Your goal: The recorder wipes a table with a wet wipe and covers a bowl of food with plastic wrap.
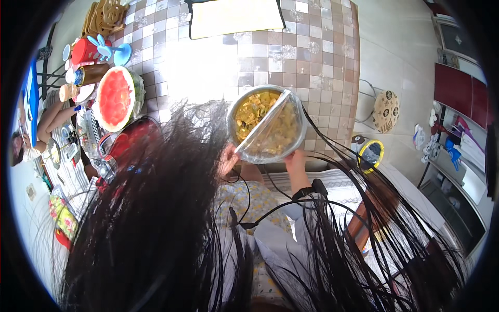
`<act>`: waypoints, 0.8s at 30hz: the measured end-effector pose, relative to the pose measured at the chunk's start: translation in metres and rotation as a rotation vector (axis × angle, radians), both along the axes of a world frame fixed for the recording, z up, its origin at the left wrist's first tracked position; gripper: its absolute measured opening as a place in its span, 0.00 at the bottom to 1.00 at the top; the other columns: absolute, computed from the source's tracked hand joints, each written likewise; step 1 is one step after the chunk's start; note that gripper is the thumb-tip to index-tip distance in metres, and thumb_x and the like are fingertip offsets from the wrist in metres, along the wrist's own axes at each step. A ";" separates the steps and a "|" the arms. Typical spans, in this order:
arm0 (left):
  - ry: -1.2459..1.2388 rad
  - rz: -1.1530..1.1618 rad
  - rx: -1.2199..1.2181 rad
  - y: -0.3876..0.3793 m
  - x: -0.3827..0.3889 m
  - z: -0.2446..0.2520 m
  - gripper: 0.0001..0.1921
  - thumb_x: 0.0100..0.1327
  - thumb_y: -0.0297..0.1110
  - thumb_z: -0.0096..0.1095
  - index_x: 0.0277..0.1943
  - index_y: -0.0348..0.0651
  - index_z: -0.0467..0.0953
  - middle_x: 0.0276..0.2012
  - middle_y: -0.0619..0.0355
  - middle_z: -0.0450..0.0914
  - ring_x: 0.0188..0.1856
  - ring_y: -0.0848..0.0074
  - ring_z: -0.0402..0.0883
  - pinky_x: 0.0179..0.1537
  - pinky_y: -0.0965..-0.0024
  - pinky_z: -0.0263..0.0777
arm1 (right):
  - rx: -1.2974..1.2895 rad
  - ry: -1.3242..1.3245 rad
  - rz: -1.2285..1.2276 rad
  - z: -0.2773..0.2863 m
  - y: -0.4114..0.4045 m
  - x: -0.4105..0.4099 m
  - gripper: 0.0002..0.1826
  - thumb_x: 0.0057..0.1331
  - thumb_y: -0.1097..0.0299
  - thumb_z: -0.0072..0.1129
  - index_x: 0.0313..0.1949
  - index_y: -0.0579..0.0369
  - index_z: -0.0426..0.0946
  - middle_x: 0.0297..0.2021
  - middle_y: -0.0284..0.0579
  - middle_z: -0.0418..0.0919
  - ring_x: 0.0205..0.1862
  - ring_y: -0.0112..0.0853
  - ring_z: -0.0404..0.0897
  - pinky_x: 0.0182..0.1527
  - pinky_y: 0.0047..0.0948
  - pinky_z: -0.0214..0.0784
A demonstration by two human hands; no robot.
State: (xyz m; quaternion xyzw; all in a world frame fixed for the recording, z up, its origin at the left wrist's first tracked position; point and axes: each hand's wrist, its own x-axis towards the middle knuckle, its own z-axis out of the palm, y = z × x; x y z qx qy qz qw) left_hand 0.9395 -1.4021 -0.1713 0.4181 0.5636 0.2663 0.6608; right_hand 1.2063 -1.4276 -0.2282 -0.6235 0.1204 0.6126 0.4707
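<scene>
A round metal bowl [232,102] of yellowish stewed food [249,113] rests near the front edge of the table. Clear plastic film [278,134] covers its right part, and the left part lies uncovered. Along the film's edge a straight whitish band [265,120] crosses the bowl diagonally. My left hand [227,160] grips the lower left end of that band by the rim. At the bowl's lower right side is my right hand [295,160], touching the film-covered wall; its fingertips are hidden. Loose dark hair hides part of the left forearm.
A cut watermelon half [115,99] in plastic wrap stands on the left, near a red container [84,51] and a blue rabbit-shaped holder [104,50]. A dark-edged pale mat [237,17] lies at the far side. Right of the table are a stool [386,111] and a yellow-rimmed bin [370,156]. Another person [52,121] is at far left.
</scene>
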 end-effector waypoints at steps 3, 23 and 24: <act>-0.129 -0.026 -0.086 0.022 0.016 0.010 0.04 0.56 0.27 0.51 0.30 0.41 0.64 0.22 0.67 0.64 0.23 0.88 0.63 0.23 0.81 0.59 | -0.095 -0.730 0.207 -0.014 0.016 0.059 0.12 0.61 0.72 0.40 0.44 0.55 0.65 0.34 0.41 0.72 0.33 0.31 0.73 0.35 0.28 0.67; -0.004 -0.043 -0.014 0.038 -0.005 0.020 0.06 0.57 0.32 0.48 0.30 0.38 0.64 0.22 0.54 0.71 0.27 0.69 0.72 0.33 0.70 0.66 | 0.975 -1.297 1.981 0.106 0.231 -0.019 0.02 0.50 0.72 0.51 0.22 0.53 0.73 0.30 0.41 0.64 0.38 0.37 0.64 0.39 0.33 0.60; -0.005 -0.036 -0.012 0.039 -0.006 0.021 0.06 0.57 0.32 0.48 0.30 0.38 0.64 0.22 0.54 0.71 0.27 0.69 0.72 0.33 0.70 0.66 | 0.998 -1.324 1.999 0.105 0.233 -0.021 0.02 0.50 0.73 0.50 0.24 0.53 0.72 0.31 0.41 0.65 0.38 0.37 0.65 0.39 0.34 0.60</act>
